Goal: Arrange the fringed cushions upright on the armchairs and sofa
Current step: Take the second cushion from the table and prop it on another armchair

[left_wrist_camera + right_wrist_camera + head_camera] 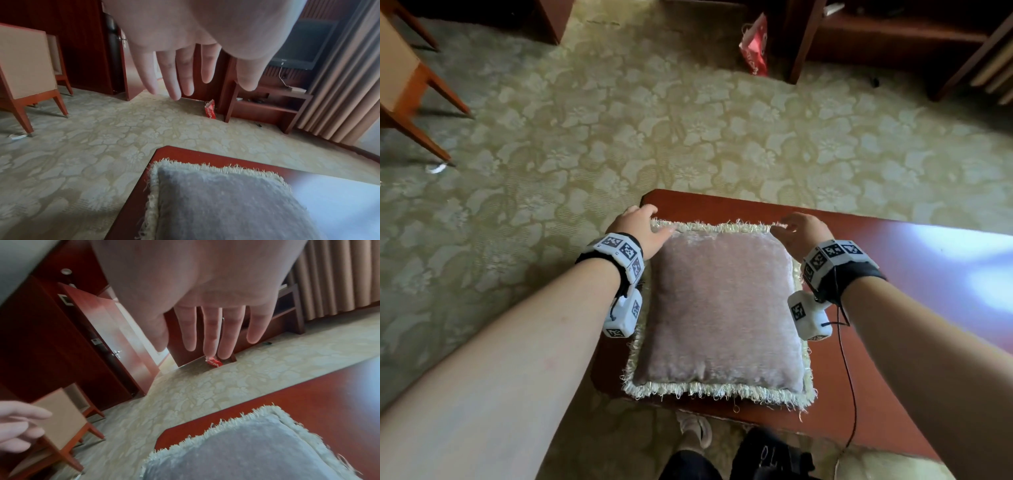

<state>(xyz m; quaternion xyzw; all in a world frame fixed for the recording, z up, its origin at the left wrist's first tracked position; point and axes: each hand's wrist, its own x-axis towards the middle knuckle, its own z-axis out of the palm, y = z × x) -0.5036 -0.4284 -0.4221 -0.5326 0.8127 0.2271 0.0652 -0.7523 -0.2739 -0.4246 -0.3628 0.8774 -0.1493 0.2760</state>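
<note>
Your left hand [640, 229] and right hand [799, 231], fingers straight and released, hover at the far corners of the pink fringed velvet cushion [722, 308], lying flat at the glossy red-brown wooden table's [893, 246] left edge.

Floral carpet [619, 113], red-brown table [928, 274], curtains [339, 81]
</note>
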